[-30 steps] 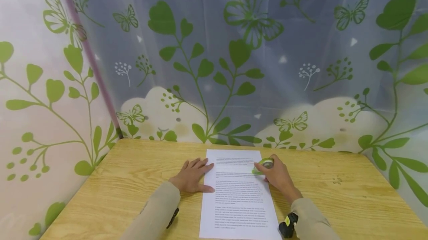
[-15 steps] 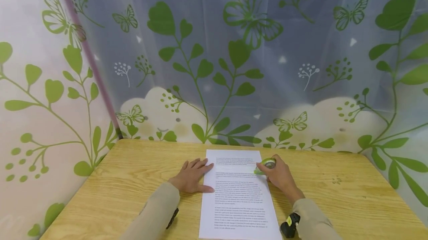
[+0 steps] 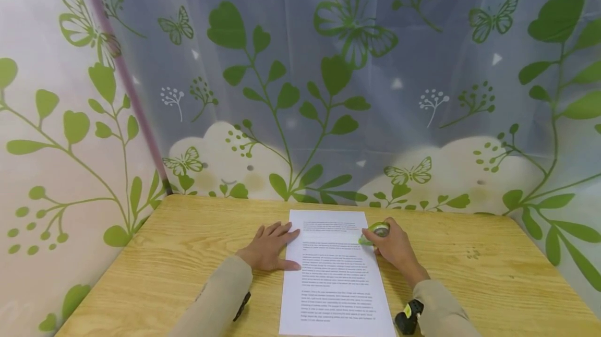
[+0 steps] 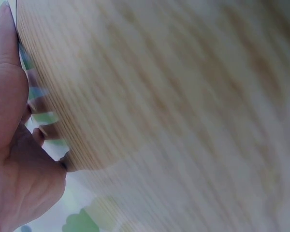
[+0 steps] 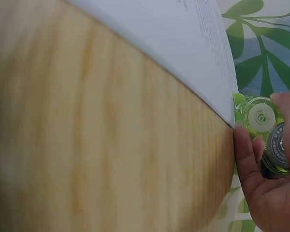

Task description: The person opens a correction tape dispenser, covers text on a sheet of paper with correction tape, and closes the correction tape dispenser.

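A printed sheet of paper [image 3: 335,274] lies lengthwise on the wooden table, with lines of text and a blank band near its top. My left hand [image 3: 269,247] rests at its left edge, fingers spread, thumb and index fingertips on the margin. In the left wrist view the left hand [image 4: 24,145] shows at the far left. With my right hand [image 3: 396,245] I grip a green, see-through correction tape [image 3: 375,231], tip down near the sheet's right edge. The right wrist view shows two round reels inside the correction tape [image 5: 263,118], between the thumb and fingers of the right hand [image 5: 273,188].
The light wooden table [image 3: 188,253] reaches out on both sides of the sheet. A curtain [image 3: 291,118] with green leaves and butterflies hangs behind its back edge. Dark straps with small devices, such as the right wrist device [image 3: 408,317], sit at both cuffs.
My right hand has slid a little to the right with the correction tape, towards the sheet's right edge. The left hand and the paper stay where they were.
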### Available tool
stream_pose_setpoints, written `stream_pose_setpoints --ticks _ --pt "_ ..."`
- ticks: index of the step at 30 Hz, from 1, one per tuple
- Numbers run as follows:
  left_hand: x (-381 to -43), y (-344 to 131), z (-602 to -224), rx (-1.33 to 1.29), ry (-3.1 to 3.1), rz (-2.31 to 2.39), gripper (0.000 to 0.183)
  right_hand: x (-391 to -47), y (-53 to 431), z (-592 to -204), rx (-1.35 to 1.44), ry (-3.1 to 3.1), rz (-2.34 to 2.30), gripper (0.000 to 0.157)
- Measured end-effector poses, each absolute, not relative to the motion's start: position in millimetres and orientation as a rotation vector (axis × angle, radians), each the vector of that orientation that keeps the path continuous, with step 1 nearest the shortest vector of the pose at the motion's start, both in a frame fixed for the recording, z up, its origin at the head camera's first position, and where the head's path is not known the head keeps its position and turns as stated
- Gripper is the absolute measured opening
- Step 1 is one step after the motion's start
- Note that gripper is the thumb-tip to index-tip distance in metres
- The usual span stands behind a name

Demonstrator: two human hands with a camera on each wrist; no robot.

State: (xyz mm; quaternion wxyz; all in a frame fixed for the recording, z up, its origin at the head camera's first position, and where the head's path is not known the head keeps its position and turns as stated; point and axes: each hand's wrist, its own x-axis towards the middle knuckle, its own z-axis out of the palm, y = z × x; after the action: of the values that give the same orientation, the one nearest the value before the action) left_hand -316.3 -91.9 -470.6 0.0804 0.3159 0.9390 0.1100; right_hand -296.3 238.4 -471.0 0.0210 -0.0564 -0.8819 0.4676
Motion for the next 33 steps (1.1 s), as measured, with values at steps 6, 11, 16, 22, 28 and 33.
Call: stream_pose_setpoints --ticks 6,11,16,22,28,33 --pt "-315.5 -91.7 -469.6 0.949 2.807 0.338 0.089 -297.4 239.5 -471.8 -0.186 -2.727 1.477 0.052" --pt "-314.0 -91.2 -470.2 0.945 2.805 0.343 0.088 -295.9 240.1 -474.6 -0.181 -2.703 1.507 0.049" --pt "-314.3 -90.8 -469.9 0.955 2.798 0.349 0.088 -296.0 250.9 -483.5 -0.269 -2.494 1.809 0.061" --pt "-315.0 -92.0 -469.3 0.969 2.8 0.372 0.088 -295.3 255.6 -481.2 -0.414 -2.278 2.024 0.072" --pt "-314.4 -92.1 -469.2 0.974 2.789 0.383 0.089 -294.5 250.3 -478.7 -0.458 -2.288 1.97 0.075" --pt "-313.9 -91.7 -470.0 0.967 2.793 0.376 0.089 -294.9 243.2 -478.4 -0.469 -2.255 1.964 0.071"
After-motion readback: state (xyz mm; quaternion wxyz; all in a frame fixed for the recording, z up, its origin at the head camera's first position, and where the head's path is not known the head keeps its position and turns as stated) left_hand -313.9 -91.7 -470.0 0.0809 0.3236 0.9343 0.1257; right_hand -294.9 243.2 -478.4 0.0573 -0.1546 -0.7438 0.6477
